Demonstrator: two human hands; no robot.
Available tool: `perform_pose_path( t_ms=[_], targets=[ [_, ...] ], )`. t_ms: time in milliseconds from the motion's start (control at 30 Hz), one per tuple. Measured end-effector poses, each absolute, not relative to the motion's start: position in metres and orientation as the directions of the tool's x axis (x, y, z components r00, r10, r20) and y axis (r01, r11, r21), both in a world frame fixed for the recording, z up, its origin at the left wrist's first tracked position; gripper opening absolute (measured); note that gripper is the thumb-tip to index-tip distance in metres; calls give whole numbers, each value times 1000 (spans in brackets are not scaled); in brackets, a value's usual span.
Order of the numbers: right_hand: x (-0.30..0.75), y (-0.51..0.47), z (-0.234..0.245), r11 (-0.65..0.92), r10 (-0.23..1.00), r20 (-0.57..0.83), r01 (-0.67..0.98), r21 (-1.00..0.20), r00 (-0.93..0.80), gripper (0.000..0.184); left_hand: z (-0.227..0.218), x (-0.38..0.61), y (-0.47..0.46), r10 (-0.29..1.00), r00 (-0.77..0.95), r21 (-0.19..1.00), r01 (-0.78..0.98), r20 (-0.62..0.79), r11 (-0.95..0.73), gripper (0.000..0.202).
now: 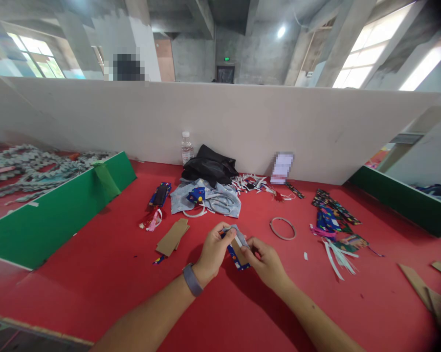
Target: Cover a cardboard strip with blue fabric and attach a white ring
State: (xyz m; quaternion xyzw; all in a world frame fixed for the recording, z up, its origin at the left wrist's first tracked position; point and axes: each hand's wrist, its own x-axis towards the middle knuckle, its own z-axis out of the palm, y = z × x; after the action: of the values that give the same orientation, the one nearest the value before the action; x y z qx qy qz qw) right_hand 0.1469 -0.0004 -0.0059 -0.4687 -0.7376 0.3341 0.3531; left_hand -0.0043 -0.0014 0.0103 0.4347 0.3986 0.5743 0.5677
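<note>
Small blue patterned fabric-wrapped card piece (238, 249) is pinched between left hand (213, 253) and right hand (266, 264), fingers closed on it, apparently for folding | left of grip: brown cardboard strips (172, 236) | right: thin ring (282, 228) | beyond: clear plastic bottle (186, 147), contents unclear.

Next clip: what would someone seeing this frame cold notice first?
The bright red table fills the view. At its middle the left hand and right hand together pinch a small patterned fabric-and-cardboard piece. Behind them lie a black bag with a water bottle, a thin ring to the right, and green dividers at the side.
</note>
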Motion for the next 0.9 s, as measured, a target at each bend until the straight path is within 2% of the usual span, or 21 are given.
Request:
perform_pose_path(
  t_ms=[567, 767, 900],
  targets=[
    [147, 0, -6, 301, 932, 163, 442, -845, -323, 23, 9, -4, -1, 1000, 3, 933, -358, 31, -27, 26],
    [149, 3, -12, 200, 959, 131, 272, -941, -252, 31, 11, -3, 1, 997, 62, 930, -368, 51, -25, 33],
    [150, 5, -14, 190, 960, 131, 238, -952, -246, 31, 6, -2, -1, 994, 108, 965, -263, 13, 16, 35]
  ],
)
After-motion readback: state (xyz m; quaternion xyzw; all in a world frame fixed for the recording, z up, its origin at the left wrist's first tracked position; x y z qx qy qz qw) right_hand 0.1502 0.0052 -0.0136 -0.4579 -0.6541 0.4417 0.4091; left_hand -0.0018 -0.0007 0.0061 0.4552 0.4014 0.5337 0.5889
